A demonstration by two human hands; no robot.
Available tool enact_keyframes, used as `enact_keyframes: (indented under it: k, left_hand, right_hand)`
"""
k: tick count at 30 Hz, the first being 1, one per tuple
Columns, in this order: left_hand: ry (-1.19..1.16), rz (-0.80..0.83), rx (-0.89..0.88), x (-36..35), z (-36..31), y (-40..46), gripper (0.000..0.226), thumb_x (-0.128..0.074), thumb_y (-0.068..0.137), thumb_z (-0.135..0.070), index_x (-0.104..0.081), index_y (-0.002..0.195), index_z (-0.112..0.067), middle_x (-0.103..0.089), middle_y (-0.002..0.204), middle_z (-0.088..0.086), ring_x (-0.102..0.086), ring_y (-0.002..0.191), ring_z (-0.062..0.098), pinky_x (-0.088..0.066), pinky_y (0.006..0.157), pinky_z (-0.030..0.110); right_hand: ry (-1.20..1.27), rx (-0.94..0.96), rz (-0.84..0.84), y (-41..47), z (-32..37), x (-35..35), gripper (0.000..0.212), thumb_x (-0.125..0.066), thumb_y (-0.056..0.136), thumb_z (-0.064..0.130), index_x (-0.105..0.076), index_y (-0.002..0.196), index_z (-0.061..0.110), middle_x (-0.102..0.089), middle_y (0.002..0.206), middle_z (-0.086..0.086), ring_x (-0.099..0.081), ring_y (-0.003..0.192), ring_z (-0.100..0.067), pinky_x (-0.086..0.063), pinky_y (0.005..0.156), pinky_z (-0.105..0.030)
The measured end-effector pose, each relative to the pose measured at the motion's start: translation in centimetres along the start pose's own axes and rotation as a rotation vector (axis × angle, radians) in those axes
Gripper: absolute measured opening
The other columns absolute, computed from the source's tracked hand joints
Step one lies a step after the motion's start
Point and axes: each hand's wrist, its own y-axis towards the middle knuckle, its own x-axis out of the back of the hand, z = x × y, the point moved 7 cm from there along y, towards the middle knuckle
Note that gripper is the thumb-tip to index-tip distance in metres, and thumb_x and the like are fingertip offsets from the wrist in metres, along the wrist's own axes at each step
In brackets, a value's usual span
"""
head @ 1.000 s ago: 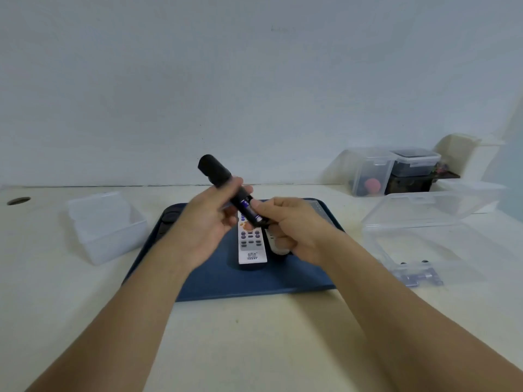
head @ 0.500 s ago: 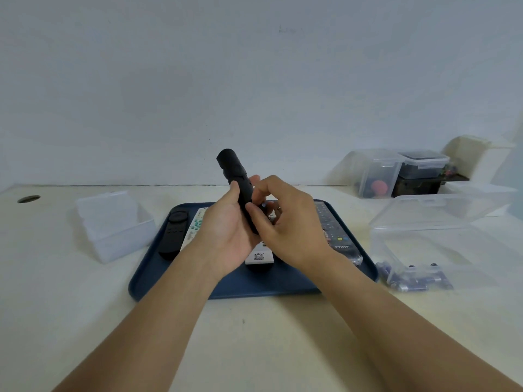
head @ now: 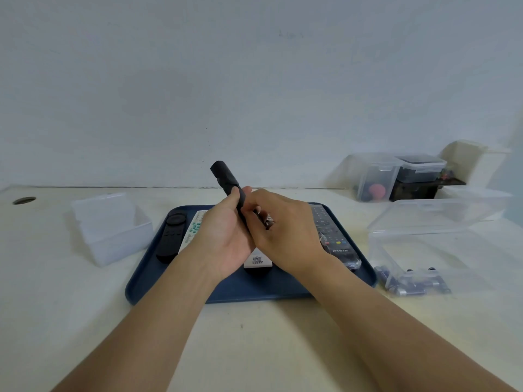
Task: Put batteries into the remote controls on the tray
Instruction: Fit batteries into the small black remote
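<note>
Head view: a matte cream tabletop (head: 254,349) meets a plain pale wall. Above the smooth navy tray (head: 271,290) at its middle, the left hand (head: 226,236) grasps a slim black remote (head: 226,179); the right hand (head: 285,233) pinches its lower end. Cylindrical batteries (head: 410,284) lie in a clear plastic box (head: 441,244) by the right edge.

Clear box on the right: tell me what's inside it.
Inside the open clear box, dark batteries lie loose along its near wall, with its lid tipped back behind. The exact count cannot be told, since they overlap and the plastic blurs them. The rest of its floor looks bare.
</note>
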Motion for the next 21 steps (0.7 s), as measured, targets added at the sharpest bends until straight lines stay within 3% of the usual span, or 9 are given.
enact_keyframes:
  k: [6,8,10,13,16,18,21]
  left_hand:
    - [0.024,0.015,-0.034,-0.2,-0.3,-0.2,0.041,-0.037,0.108,-0.033,-0.05,0.142,-0.011,-0.049,0.122,0.01,-0.048,0.112,0.021,-0.037,0.117,0.039]
    - [0.041,0.015,-0.052,-0.5,-0.7,-0.3,0.043,-0.038,0.109,-0.033,-0.051,0.142,-0.009,-0.06,0.119,0.009,-0.059,0.106,0.02,-0.054,0.1,0.036]
    - [0.056,0.011,-0.081,-0.7,-1.2,-0.2,0.04,-0.038,0.109,-0.034,-0.056,0.138,-0.014,-0.07,0.108,0.007,-0.07,0.091,0.021,-0.06,0.082,0.038]
    - [0.032,0.055,-0.116,-1.2,-1.8,-0.5,0.039,-0.037,0.109,-0.031,-0.058,0.136,-0.013,-0.066,0.108,0.011,-0.073,0.091,0.021,-0.055,0.093,0.041]
    - [0.009,0.073,-0.175,-1.2,-2.1,-0.7,0.033,-0.037,0.109,-0.022,-0.057,0.133,-0.012,-0.064,0.1,0.01,-0.073,0.092,0.021,-0.057,0.089,0.039]
    - [-0.03,0.077,-0.236,-1.0,-2.4,-0.7,0.027,-0.039,0.108,-0.013,-0.055,0.129,-0.015,-0.069,0.107,0.011,-0.071,0.106,0.024,-0.058,0.09,0.04]
    - [-0.055,0.067,-0.34,-0.7,-3.0,-0.7,0.03,-0.041,0.105,-0.002,-0.053,0.128,-0.018,-0.068,0.13,0.009,-0.064,0.122,0.027,-0.051,0.103,0.041]
  right_hand:
    - [-0.044,0.011,0.018,0.2,0.1,-0.2,0.007,-0.065,0.086,0.008,-0.064,0.083,0.014,-0.061,0.068,0.007,-0.053,0.057,-0.015,-0.046,0.05,-0.036]
    - [0.074,-0.071,0.021,0.3,-0.1,0.0,0.008,-0.066,0.086,0.005,-0.065,0.083,0.013,-0.064,0.071,0.006,-0.054,0.06,-0.013,-0.047,0.053,-0.032]
    - [0.292,-0.252,-0.024,0.5,-1.0,0.6,0.01,-0.065,0.085,0.002,-0.068,0.085,0.011,-0.068,0.078,0.004,-0.056,0.059,-0.007,-0.043,0.054,-0.022]
    - [0.475,-0.451,-0.083,0.8,-2.3,2.0,0.009,-0.066,0.087,0.002,-0.069,0.088,0.011,-0.07,0.083,0.005,-0.044,0.047,-0.002,-0.035,0.05,-0.015]
    - [0.535,-0.53,-0.036,0.5,-3.1,2.8,0.01,-0.072,0.085,0.005,-0.068,0.089,0.013,-0.067,0.072,0.013,-0.038,0.043,-0.008,-0.035,0.046,-0.019]
    - [0.483,-0.577,-0.091,0.2,-3.8,3.4,0.013,-0.078,0.082,0.014,-0.068,0.089,0.017,-0.068,0.078,0.014,-0.044,0.048,-0.011,-0.041,0.05,-0.02]
    - [0.522,-0.709,-0.104,-0.4,-4.8,2.8,0.019,-0.083,0.079,0.019,-0.068,0.091,0.02,-0.072,0.089,0.006,-0.06,0.064,-0.009,-0.048,0.063,-0.016]
